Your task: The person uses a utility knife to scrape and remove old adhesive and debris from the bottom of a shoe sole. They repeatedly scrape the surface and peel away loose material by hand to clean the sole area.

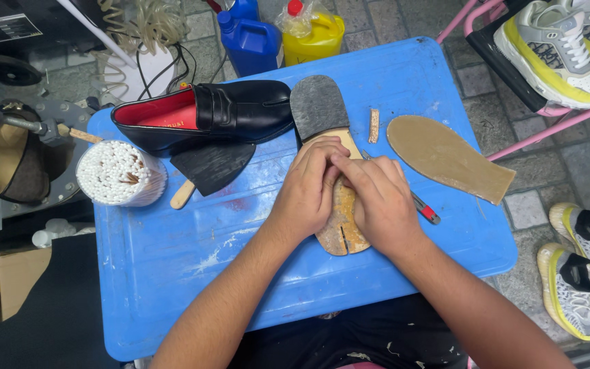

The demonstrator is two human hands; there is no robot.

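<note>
Both my hands press down on a tan shoe sole (pixel 341 225) that lies lengthwise on a blue plastic table (pixel 172 273). The sole has a grey rubber patch (pixel 318 106) at its far end and a split heel near me. My left hand (pixel 308 188) covers the sole's middle from the left, fingers curled on it. From the right, my right hand (pixel 377 198) overlaps it, the fingertips meeting my left hand. A red-tipped utility knife (pixel 426 210) pokes out from under my right hand.
A black loafer with red lining (pixel 213 113) and a dark rubber piece (pixel 212 164) lie at the table's far left, beside a tub of cotton swabs (pixel 119 174). A tan insole (pixel 448 158) lies right. Blue and yellow jugs (pixel 274 34) stand behind; sneakers (pixel 561 41) sit on a pink rack.
</note>
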